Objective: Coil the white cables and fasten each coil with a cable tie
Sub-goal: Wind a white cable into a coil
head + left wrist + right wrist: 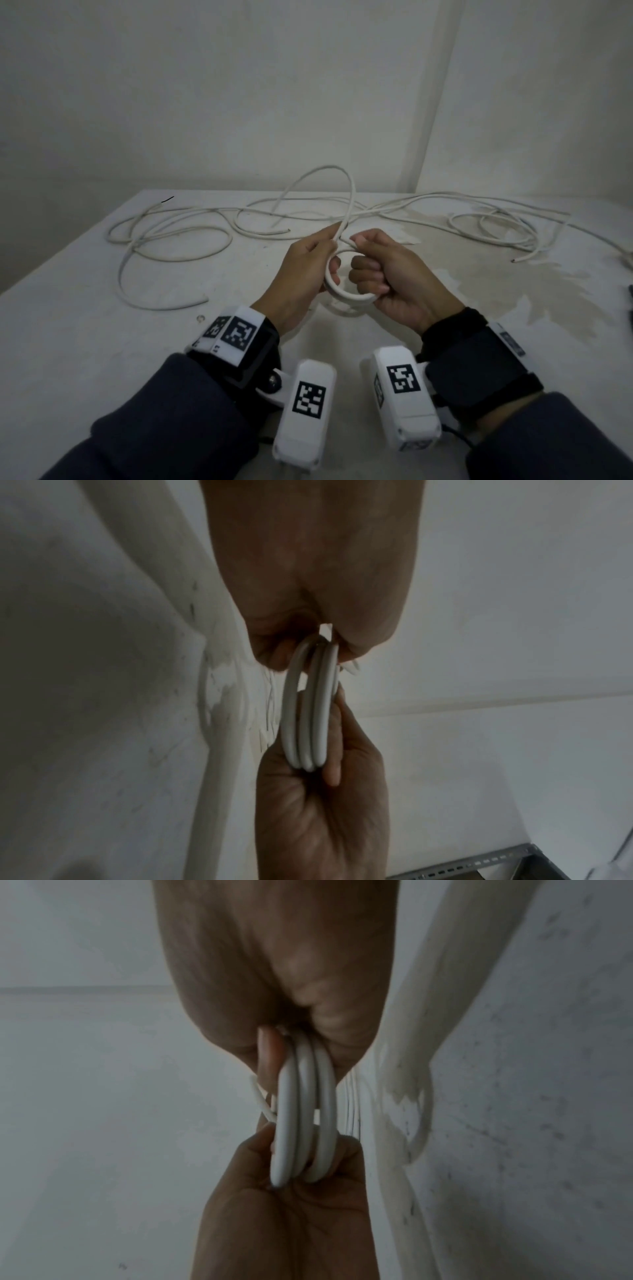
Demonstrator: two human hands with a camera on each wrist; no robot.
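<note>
You worked at a pale, stained table [85, 308] pushed into the corner of a bare whitish room, in dim light. Nearest you, both hands met just above the surface: your right hand [387, 274] was clenched round the near and right side of a small coil [346, 298] of white cable, and the wrist views showed about three turns lying side by side in that grip. Your left hand [301, 274] held the coil's left side, its thumb and fingers [329, 236] pinching the free run of cable [349, 192] where it left the coil. From that pinch the run rose up and away from your fingers in a tall loop, then dropped to the tabletop beyond your hands. So the slack for the next turn lay straight ahead of your fingers, its long axis running away from you, and your left hand was nearer to it. Farther out, the loose cables [171, 240] sprawled in wide loops to the left and right, none of them coiled. No cable tie could be made out anywhere.
</note>
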